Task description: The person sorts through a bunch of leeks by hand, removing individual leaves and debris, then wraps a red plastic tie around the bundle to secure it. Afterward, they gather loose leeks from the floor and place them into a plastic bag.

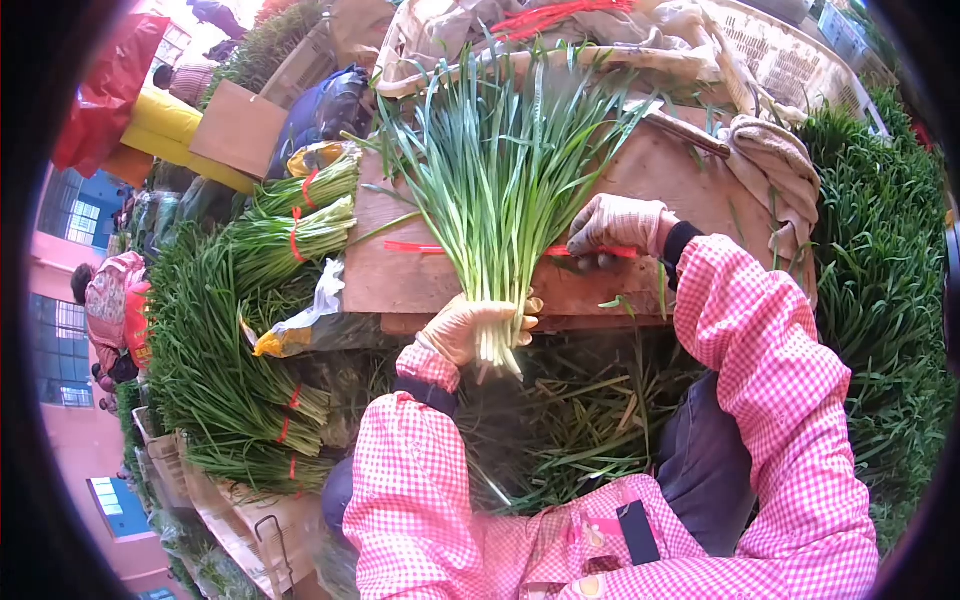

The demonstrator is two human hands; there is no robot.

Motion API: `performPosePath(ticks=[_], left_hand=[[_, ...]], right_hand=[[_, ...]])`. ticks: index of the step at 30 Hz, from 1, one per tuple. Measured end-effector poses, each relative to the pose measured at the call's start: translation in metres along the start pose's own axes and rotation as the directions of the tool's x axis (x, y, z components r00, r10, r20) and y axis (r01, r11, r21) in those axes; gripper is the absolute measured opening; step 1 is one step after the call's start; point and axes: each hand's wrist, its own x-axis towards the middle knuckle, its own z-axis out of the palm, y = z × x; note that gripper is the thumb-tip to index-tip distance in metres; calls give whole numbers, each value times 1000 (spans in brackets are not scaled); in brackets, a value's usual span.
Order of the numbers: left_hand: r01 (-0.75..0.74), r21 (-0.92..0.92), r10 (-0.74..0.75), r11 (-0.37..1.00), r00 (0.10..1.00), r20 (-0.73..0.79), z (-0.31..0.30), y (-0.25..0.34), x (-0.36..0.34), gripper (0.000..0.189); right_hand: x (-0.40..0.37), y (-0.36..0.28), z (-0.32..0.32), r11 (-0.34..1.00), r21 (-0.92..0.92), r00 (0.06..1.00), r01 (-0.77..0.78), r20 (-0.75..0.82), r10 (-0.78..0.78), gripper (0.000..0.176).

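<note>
My left hand, in a pale glove, is wrapped round the white stem ends of a bunch of garlic chives. The leaves fan out away from me over a brown board, and the cut ends stick out past its near edge. A red tie lies across the board beneath the bunch and shows on both sides. Right of the stems, my right hand, in a dirty glove, is closed at the tie's right end. Its fingertips are partly hidden.
Tied chive bundles are stacked at the left, beside a plastic bag. A knife and a rag lie at the board's right. Loose greens fill the right side. More red ties lie at the back. Another person is at far left.
</note>
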Motion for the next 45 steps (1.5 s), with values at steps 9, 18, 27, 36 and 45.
performPosePath(ticks=[9,18,27,36,45], left_hand=[[10,1,-10,1000,1000,6,-5,-5,1,56],[110,59,-114,992,992,63,-7,7,0,57],[95,-80,-89,992,993,73,-12,-3,-2,53],[78,-261,-53,962,993,101,-12,-8,-6,49],[35,-230,-34,973,999,8,-10,-14,-7,37]], right_hand=[[5,3,-3,1000,3,999,14,35,-14,18],[-43,-15,2,380,-922,545,-76,-357,-759,27],[-46,20,175,686,-331,761,648,243,-601,28],[-74,-3,159,733,-267,780,626,190,-597,19],[-33,-28,107,585,-769,685,258,-281,-672,31]])
